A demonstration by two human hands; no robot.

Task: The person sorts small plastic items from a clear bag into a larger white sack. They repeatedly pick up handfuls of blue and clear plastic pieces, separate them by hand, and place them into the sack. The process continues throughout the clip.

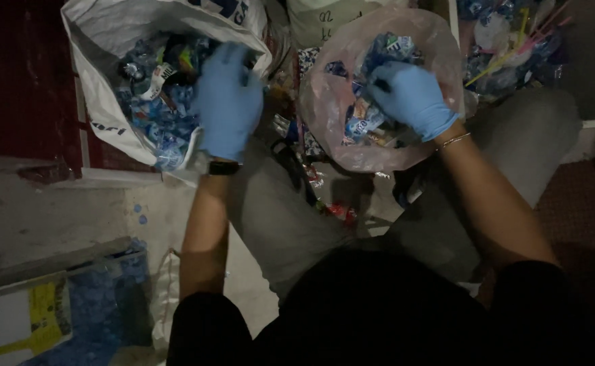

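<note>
Both arms reach forward from the near edge, bare from the dark short sleeves to the wrists. The left hand (227, 100) wears a blue glove and shows its back, fingers spread a little and pointing to the far side, palm down. A dark watch sits on the left wrist. The right hand (412, 95), also gloved in blue, is curled, its fingers bent in toward the left; whether they pinch anything is hard to tell. A thin bracelet circles the right wrist.
</note>
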